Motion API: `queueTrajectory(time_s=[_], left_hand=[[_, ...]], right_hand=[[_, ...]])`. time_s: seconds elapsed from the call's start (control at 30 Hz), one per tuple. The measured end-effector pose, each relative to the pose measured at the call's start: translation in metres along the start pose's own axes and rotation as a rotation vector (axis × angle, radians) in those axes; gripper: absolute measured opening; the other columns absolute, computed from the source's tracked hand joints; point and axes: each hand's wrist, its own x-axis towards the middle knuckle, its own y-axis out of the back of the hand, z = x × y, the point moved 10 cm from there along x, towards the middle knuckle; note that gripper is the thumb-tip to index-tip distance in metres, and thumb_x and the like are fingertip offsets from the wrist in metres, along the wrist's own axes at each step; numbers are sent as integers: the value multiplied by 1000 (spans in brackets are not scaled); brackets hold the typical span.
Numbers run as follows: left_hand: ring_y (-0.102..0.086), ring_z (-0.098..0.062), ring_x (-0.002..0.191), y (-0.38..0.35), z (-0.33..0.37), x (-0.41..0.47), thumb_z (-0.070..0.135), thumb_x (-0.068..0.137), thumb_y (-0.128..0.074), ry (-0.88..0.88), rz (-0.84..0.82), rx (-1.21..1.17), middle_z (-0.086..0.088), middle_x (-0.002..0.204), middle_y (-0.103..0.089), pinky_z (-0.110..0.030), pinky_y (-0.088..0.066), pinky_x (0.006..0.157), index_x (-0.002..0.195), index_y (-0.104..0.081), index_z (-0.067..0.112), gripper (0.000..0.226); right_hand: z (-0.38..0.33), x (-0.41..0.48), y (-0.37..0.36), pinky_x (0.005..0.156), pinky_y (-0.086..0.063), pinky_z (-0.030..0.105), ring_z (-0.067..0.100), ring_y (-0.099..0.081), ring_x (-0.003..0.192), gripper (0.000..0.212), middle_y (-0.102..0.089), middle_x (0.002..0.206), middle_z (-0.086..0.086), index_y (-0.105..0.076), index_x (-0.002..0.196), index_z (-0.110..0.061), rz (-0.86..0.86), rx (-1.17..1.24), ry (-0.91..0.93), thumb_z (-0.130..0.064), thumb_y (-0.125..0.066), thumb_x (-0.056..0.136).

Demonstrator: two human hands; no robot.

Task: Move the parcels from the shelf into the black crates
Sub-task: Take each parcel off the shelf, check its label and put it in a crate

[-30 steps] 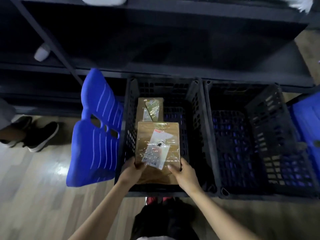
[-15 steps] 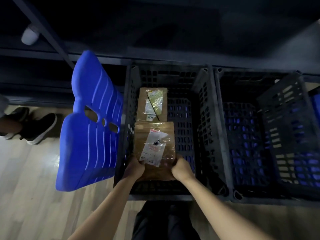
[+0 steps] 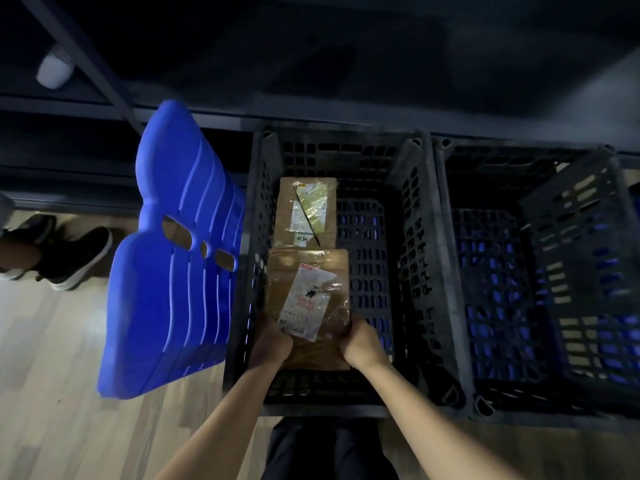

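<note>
A brown cardboard parcel with a white label under clear tape lies low inside the left black crate, at its near end. My left hand grips its near left corner and my right hand grips its near right corner. A second brown parcel with a yellowish label rests deeper in the same crate, just beyond the first. The dark shelf stretches across the top of the view, and I see no parcels on the part shown.
A second black crate stands to the right, with a folded black crate panel leaning in it. A blue plastic panel leans against the left crate's outside. Another person's shoes stand on the wooden floor at far left.
Both hands have lowered the parcel deeper into the left crate, toward its floor. The view has tilted down, so less of the shelf shows.
</note>
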Motion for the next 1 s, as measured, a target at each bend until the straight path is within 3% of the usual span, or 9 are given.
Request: queueTrajectory(time_s=[0.1, 0.17, 0.23, 0.33, 0.43, 0.5, 0.6, 0.77, 1.0], left_hand=[[-45, -32, 129, 5, 3, -5, 5, 95, -48, 1, 45, 39, -18, 137, -48, -35, -40, 97, 140, -32, 5, 47], [-48, -30, 125, 5, 7, -11, 2, 94, -46, -30, 47, 53, -15, 133, -51, -33, -42, 89, 135, -38, 7, 42], [-54, -29, 118, 8, 12, -22, 7, 92, -49, -33, 62, 78, -13, 126, -56, -29, -39, 77, 129, -45, 8, 37], [-52, -28, 122, 23, 29, -41, 32, 92, -54, -55, 131, 193, -10, 133, -51, -34, -44, 82, 135, -40, 12, 50], [-42, -27, 133, 43, 79, -65, 48, 93, -47, -396, 273, 319, -10, 142, -42, -36, -36, 105, 141, -33, 12, 62], [-38, -27, 137, 51, 110, -74, 50, 95, -41, -549, 263, 427, -10, 147, -40, -36, -27, 112, 147, -24, 8, 69], [1, -25, 148, 65, 148, -76, 60, 95, -20, -642, 272, 763, -10, 161, 0, -40, 1, 120, 151, 2, 6, 81], [3, -25, 148, 104, 202, -99, 57, 94, -28, -793, 342, 939, -10, 161, -1, -39, 2, 121, 151, 0, 4, 83], [-1, -24, 148, 191, 291, -153, 54, 95, -33, -955, 572, 904, -11, 160, -4, -37, 1, 121, 151, -2, 3, 82]], right_hand=[[0, 3, -1, 72, -45, 21, 24, -63, 103, 35, -69, 111, 9, -61, 116, -12, -8, -4, -14, -23, -69, 84], [-1, 2, -2, 74, -46, 21, 24, -63, 105, 40, -67, 114, 9, -58, 122, -13, -22, -65, -15, -26, -67, 86], [-3, -2, 0, 85, -49, 27, 24, -58, 114, 60, -59, 129, 10, -36, 142, -15, -51, -149, -6, -27, -62, 90], [-17, -13, 20, 112, -29, 34, 24, -19, 145, 88, -11, 160, 8, 3, 152, -15, -44, -249, 43, -35, -58, 92], [-58, -26, 53, 119, -3, 34, 21, 11, 147, 88, 11, 160, 4, 9, 151, -12, 56, -462, 213, -52, -44, 94], [-91, -36, 78, 120, 1, 35, 22, 13, 146, 86, 12, 160, 5, 8, 151, -10, 146, -568, 319, -57, -37, 94], [-137, -50, 110, 119, 3, 36, 24, 12, 147, 85, 9, 160, 9, 4, 151, -8, 263, -698, 460, -56, -37, 94], [-190, -73, 150, 118, 5, 36, 25, 9, 147, 83, 6, 160, 12, 1, 151, -6, 346, -854, 585, -51, -42, 95], [-260, -108, 229, 118, 2, 35, 24, 4, 147, 82, 2, 160, 11, -3, 151, -6, 517, -872, 674, -53, -41, 95]])
